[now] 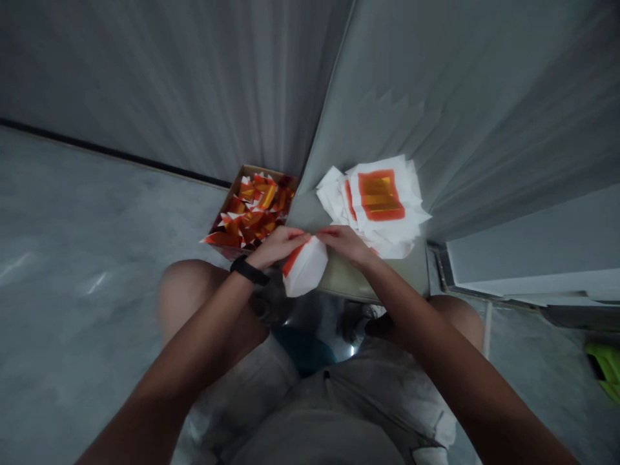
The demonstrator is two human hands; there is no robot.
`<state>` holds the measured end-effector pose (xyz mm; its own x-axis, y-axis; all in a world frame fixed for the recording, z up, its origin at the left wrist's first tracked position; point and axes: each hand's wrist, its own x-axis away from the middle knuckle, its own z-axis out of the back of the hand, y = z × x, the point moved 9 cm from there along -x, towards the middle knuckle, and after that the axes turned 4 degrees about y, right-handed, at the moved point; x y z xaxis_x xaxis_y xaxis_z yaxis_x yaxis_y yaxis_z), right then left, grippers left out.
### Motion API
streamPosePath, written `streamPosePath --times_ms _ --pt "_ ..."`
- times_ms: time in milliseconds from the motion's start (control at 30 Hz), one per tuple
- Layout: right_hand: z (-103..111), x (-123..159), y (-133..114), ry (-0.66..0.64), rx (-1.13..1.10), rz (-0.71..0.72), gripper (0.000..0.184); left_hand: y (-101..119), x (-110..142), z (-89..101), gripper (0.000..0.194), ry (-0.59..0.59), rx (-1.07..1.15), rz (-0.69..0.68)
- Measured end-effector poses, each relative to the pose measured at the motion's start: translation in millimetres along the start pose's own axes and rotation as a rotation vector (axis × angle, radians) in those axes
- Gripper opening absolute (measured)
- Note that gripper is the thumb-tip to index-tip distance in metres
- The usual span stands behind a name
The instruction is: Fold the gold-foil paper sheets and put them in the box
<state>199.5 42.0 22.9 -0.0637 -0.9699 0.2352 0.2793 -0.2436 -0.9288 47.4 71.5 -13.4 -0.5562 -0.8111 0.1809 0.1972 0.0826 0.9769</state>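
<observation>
My left hand (277, 248), with a black wristband (249, 270) on its wrist, and my right hand (345, 245) pinch the top edge of a folded sheet of white joss paper (306, 266) between them. A red band runs along the sheet's left edge. Beyond my right hand lies a loose stack of white joss paper (378, 200), whose top sheet has a gold foil square framed in red. Left of my left hand, a cardboard box (227, 210) is heaped with folded gold-and-red paper pieces (252, 213).
The stack and box rest on a beige padded surface (349, 274), with my knees (188, 297) below it. Grey sheeting (436, 110) rises behind them, and a grey floor (97, 258) spreads to the left. A green object (603, 368) sits at the right edge.
</observation>
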Motion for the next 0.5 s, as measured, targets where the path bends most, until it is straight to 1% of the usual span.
streamPosePath --times_ms 67,133,267,367,500 --pt "-2.4 -0.7 -1.4 -0.063 0.016 -0.006 0.019 0.9 0.3 -0.6 0.049 -0.019 -0.019 -0.008" --pt "-2.1 -2.3 -1.7 -0.098 0.053 -0.024 0.018 2.0 0.8 -1.7 0.048 -0.052 -0.027 -0.015" --pt "0.2 -7.4 -1.8 -0.117 0.094 -0.071 0.017 3.7 0.7 -5.3 0.044 -0.113 0.007 -0.036" --pt "-0.6 -10.4 -1.1 -0.115 0.098 -0.097 0.016 2.0 -1.9 -2.7 0.046 -0.07 0.02 -0.04" --pt "-3.8 -12.0 -1.8 -0.11 0.122 -0.093 0.017 1.8 -3.6 0.5 0.046 -0.014 0.041 -0.054"
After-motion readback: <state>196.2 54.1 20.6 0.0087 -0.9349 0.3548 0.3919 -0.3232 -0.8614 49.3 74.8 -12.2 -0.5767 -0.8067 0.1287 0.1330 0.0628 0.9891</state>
